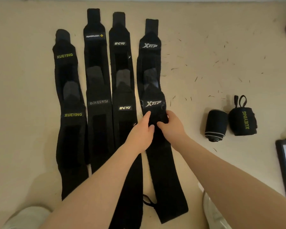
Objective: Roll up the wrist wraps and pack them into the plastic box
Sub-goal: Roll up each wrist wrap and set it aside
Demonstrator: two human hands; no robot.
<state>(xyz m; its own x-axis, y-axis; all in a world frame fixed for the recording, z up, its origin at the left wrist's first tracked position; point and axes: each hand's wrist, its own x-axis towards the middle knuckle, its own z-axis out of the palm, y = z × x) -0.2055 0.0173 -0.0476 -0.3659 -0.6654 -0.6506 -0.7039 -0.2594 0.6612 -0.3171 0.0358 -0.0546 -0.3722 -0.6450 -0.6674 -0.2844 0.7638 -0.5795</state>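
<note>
Both hands pinch the near XTEP wrist wrap [162,156] just below its logo: left hand [141,134] with fingers curled onto its left edge, right hand [171,125] gripping its right edge. It lies flat on the floor [221,66], rightmost of four rows.

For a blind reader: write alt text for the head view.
Both hands, left hand and right hand, grip the near XTEP wrist wrap, one of eight black wraps laid flat in four columns on a beige floor. Two rolled wraps stand to the right.
</note>
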